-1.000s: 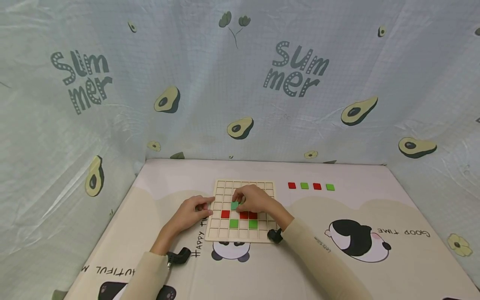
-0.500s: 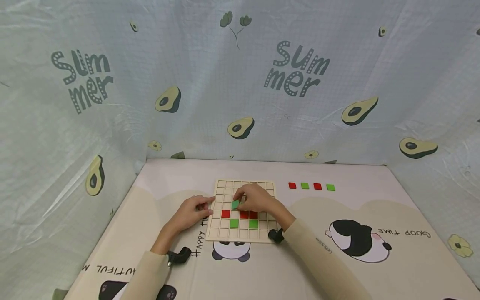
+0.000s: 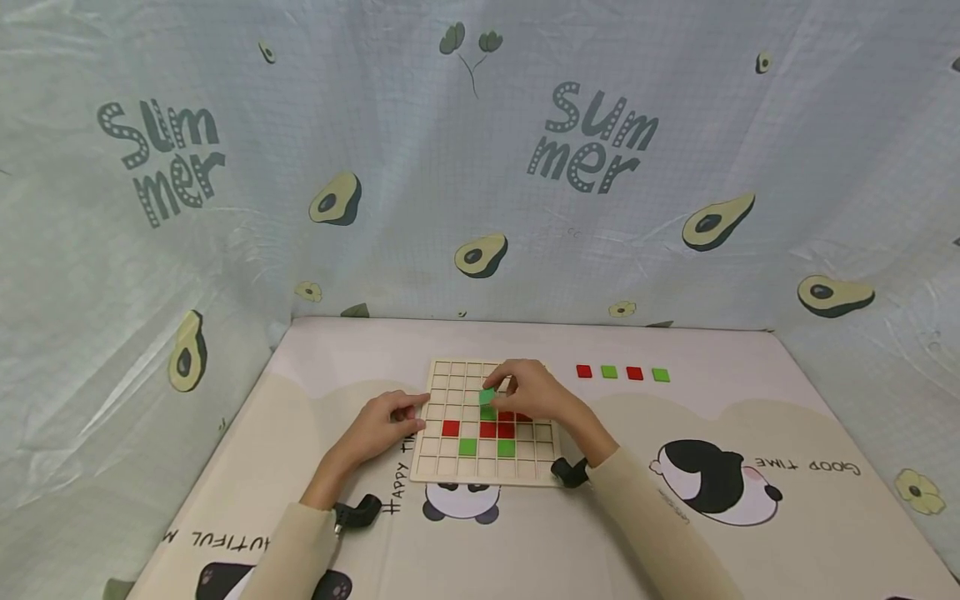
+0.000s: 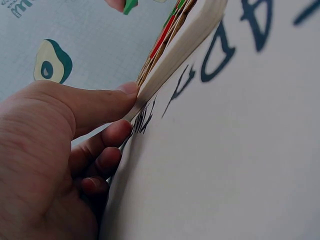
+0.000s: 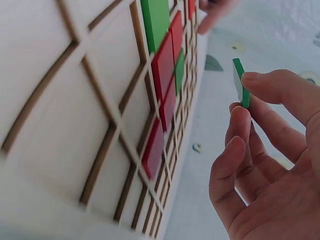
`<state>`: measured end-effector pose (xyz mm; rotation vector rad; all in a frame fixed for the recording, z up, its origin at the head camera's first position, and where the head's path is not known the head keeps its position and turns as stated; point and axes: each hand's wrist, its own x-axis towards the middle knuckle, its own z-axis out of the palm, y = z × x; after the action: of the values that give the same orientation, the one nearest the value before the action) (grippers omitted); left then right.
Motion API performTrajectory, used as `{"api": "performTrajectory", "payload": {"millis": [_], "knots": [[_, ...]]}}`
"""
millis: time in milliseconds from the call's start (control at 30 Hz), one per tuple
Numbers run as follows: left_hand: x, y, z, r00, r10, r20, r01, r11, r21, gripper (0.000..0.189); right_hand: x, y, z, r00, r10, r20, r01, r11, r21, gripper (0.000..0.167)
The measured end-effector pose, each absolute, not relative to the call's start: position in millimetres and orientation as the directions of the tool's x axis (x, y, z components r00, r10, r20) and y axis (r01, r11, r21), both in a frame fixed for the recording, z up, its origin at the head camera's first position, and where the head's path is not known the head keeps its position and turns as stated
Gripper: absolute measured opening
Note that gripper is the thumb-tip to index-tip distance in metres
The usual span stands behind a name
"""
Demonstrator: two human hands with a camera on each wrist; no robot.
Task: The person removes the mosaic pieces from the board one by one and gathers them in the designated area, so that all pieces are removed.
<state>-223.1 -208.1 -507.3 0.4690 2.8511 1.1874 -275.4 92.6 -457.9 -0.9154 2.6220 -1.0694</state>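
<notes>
My right hand [image 3: 534, 390] pinches a thin green tile [image 5: 241, 82] between thumb and fingers. It holds that tile raised over the wooden grid board [image 3: 435, 467], apart from the surface in the right wrist view. In the head view the held tile overlaps a green tile [image 3: 488, 414] lying in the grid. Red tiles [image 3: 497, 430] sit in nearby squares, partly under my hand in this view. A lone red tile [image 3: 451, 427] lies to their left, with two green tiles [image 3: 468, 447] nearer me. My left hand [image 3: 382, 425] touches the board's left edge with thumb and index fingertips.
Several spare red and green tiles [image 3: 609, 372] lie in a row beyond the board's right side. The table [image 3: 465, 567] wears a printed cover with panda pictures. A patterned curtain [image 3: 405, 125] closes off the back and sides.
My right hand has lifted the green tile off the board and carried it right and slightly away from me. More tiles under the hand now show. My left hand stays put.
</notes>
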Motion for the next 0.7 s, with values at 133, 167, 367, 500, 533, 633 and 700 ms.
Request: {"api": "performTrajectory", "payload": {"millis": [133,167,367,500,533,633,700], "knots": [[-223,-208,-507,-0.954,0.28,0.105,0.272,0.669,0.691,0.048,-272,110,-455,-0.819,-0.567,0.09,-0.465,0.563,-0.684,0.023],[-223,-208,-507,-0.954,0.279,0.106,0.273,0.67,0.69,0.048,-271,114,-454,-0.826,-0.557,0.092,-0.457,0.564,-0.688,0.023],[-222,-207,-506,-0.954,0.282,0.102,0.272,0.673,0.687,0.048,-264,144,-450,-0.865,-0.493,0.096,-0.407,0.576,-0.709,0.025],[-220,-207,-506,-0.959,0.268,0.092,0.254,0.668,0.699,0.047,-261,162,-452,-0.878,-0.467,0.107,-0.397,0.586,-0.707,0.025],[-220,-207,-506,-0.959,0.268,0.092,0.253,0.666,0.701,0.047,-260,167,-453,-0.88,-0.461,0.11,-0.396,0.587,-0.706,0.025],[-220,-207,-506,-0.959,0.267,0.093,0.253,0.664,0.703,0.047,-260,180,-456,-0.892,-0.44,0.11,-0.377,0.587,-0.717,0.025],[-220,-207,-506,-0.958,0.271,0.094,0.257,0.663,0.704,0.047,-261,189,-459,-0.898,-0.427,0.105,-0.364,0.588,-0.723,0.025]]}}
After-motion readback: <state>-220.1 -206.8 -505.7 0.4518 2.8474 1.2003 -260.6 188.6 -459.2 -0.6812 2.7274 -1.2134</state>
